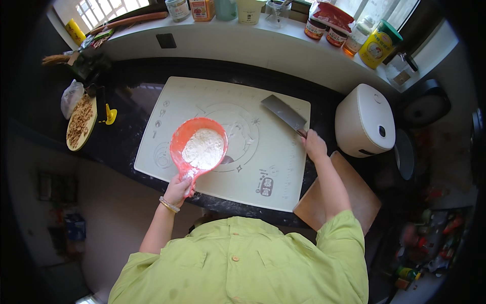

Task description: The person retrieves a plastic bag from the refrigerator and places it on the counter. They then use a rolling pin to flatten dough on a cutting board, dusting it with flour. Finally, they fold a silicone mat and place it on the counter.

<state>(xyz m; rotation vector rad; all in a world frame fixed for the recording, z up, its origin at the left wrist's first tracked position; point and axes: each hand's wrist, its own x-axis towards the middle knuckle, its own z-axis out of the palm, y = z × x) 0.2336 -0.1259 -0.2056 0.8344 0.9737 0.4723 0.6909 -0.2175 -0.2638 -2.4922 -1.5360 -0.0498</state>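
My left hand (180, 191) grips the handle of a red plastic scoop (175, 146), which holds a heap of white flour (205, 149). The scoop is over the left part of a pale kneading mat (273, 167) with printed circles and marks. At the mat's right edge my right hand (314, 145) is closed around the dark handle of a cleaver (284, 112). Its broad blade points to the upper left over the mat. White streaks of flour show on the mat beside the scoop.
A white rice cooker (366, 121) stands right of the mat, and a wooden board (357, 190) lies under my right forearm. At the left are a yellow-green tray (92, 123) of brown pieces and a yellow plastic item (110, 114). Jars and tins line the windowsill (212, 28).
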